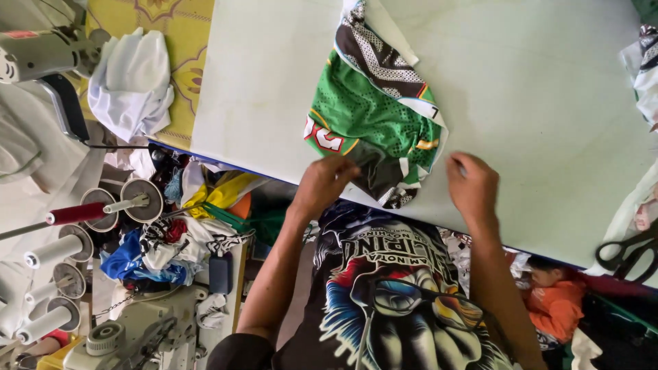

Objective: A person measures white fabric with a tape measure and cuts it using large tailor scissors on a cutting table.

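Observation:
A crumpled green sports jersey (370,116) with black-and-white patterned panels and red-white lettering lies near the front edge of a pale green table (548,103). My left hand (323,185) pinches the jersey's lower dark edge with its fingers closed on the fabric. To the right, my right hand (473,186) rests on the table beside the jersey's lower right corner, fingers curled; whether it grips cloth is unclear. Eyeglasses (418,298) hang on my printed black shirt below.
Black scissors (627,253) lie at the table's right edge. White cloth (130,82) sits on a yellow patterned surface at left. Thread spools (75,214), a sewing machine (137,336) and fabric scraps (171,247) crowd the lower left. A child in orange (552,301) sits below right.

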